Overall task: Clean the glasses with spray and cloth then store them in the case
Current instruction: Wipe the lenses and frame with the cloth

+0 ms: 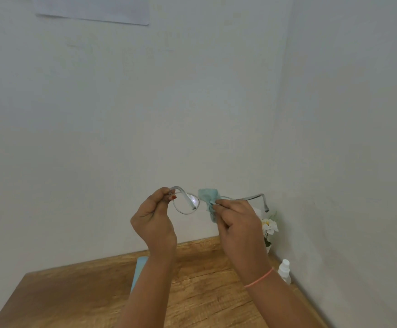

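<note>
Nearest the camera, two bare forearms are rising from the bottom edge, the right one wearing a thin pink band (260, 278) at the wrist. Under them the wooden counter (79, 297) is stretching back to the wall. A pale blue flat thing (137, 271) is lying on the counter just behind the left forearm, mostly hidden, so I cannot tell what it is. Near the counter's right edge a small white spray bottle (284, 271) is standing upright, and farther back in the corner a small pot of white flowers (269, 227) is sitting, partly covered by the right hand.

Above the counter both hands are holding the glasses (186, 204) up in the air in front of the wall. The left hand (153, 221) is pinching the left end of the clear frame, its grip closed on the frame near the hinge between thumb and fingertips. The right hand (237, 223) is gripping the teal cloth (210, 202), its grip clamped around the cloth and the right lens, which the cloth is covering. The left lens is showing bare, catching a bright glint. The far temple arm is sticking out to the right past the right hand.

High on the wall a sheet of paper (93, 9) is hanging at the top edge.
</note>
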